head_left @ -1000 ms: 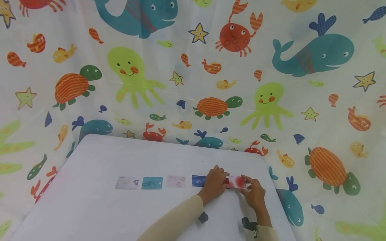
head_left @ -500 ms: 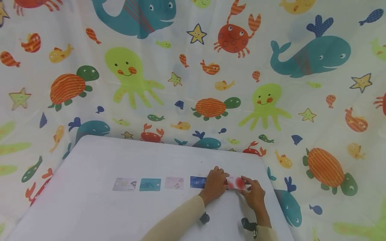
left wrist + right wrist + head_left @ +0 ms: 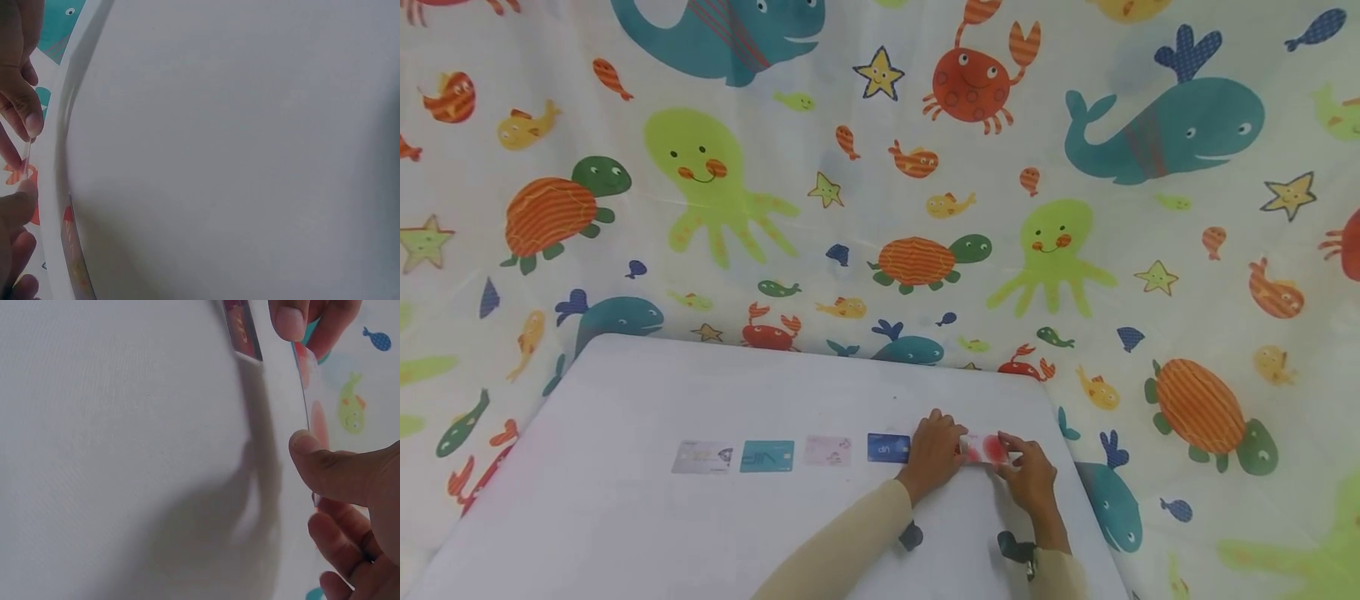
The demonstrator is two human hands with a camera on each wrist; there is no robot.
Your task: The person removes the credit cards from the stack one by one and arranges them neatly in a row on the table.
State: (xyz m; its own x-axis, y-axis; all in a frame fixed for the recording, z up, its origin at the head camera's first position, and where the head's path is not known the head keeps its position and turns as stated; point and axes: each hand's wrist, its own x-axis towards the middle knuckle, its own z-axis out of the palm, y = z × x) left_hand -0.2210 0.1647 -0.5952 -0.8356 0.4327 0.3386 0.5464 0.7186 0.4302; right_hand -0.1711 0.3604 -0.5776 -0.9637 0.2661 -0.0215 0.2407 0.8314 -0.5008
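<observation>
Both hands hold a white card with red and pink round patches (image 3: 986, 448), raised above the white table near its right end. My left hand (image 3: 934, 450) pinches the card's left end between thumb and finger. At the opposite end, the thumb and fingers of my right hand (image 3: 1032, 477) grip it. The right wrist view shows the card (image 3: 319, 425) nearly edge-on, with the right thumb on its near face. A dark red card (image 3: 242, 330) lies on the table close to the left hand, mostly hidden by that hand in the head view.
Left of the hands, a blue card (image 3: 887, 447), a pale pink card (image 3: 827, 451), a teal card (image 3: 767, 456) and a silver-grey card (image 3: 702, 457) lie in a row on the white table (image 3: 625, 533). A sea-animal printed curtain (image 3: 850, 225) hangs behind.
The head view has shifted slightly, so the scene sits a little further left. Both hands keep their hold on the white and red card in nearly the same place.
</observation>
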